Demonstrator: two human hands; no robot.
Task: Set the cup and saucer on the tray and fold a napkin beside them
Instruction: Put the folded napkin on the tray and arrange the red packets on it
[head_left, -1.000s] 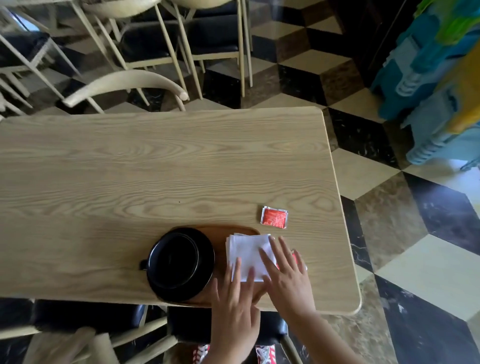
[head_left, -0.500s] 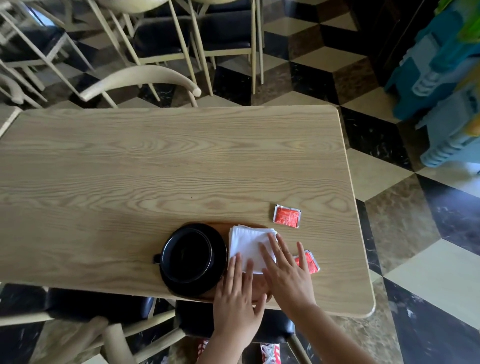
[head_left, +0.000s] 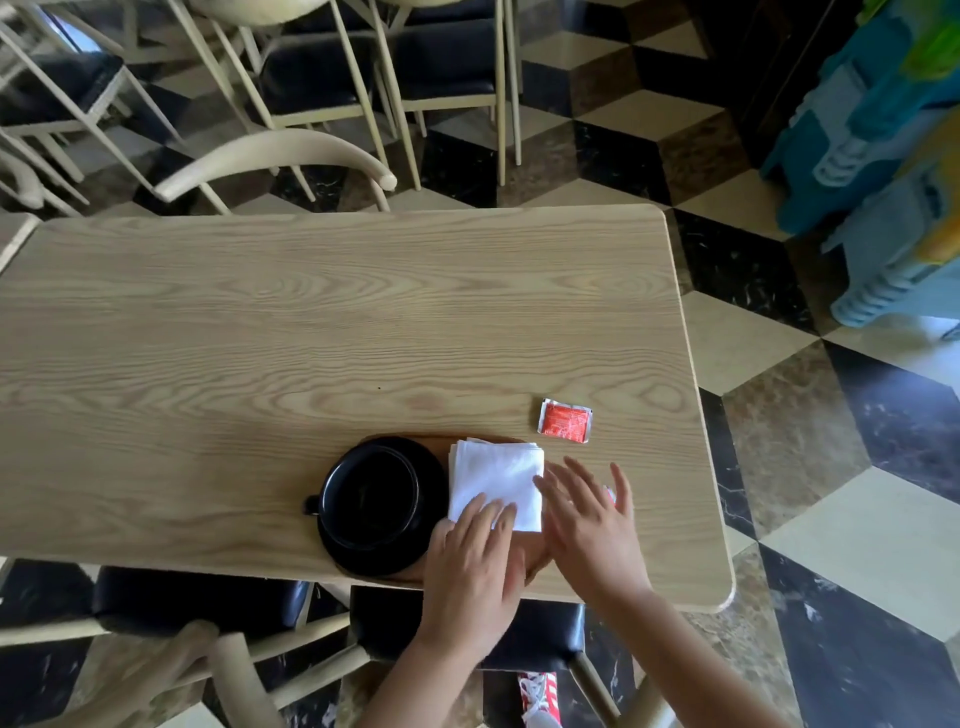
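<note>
Both flat and released: left hand fingertips pressing napkin near edge, right hand just beside its right edge, cup leftward.

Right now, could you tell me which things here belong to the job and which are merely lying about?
Job: black cup, saucer, wooden tray, white napkin, left hand, right hand.
Lying about: red sachet, chairs.
</note>
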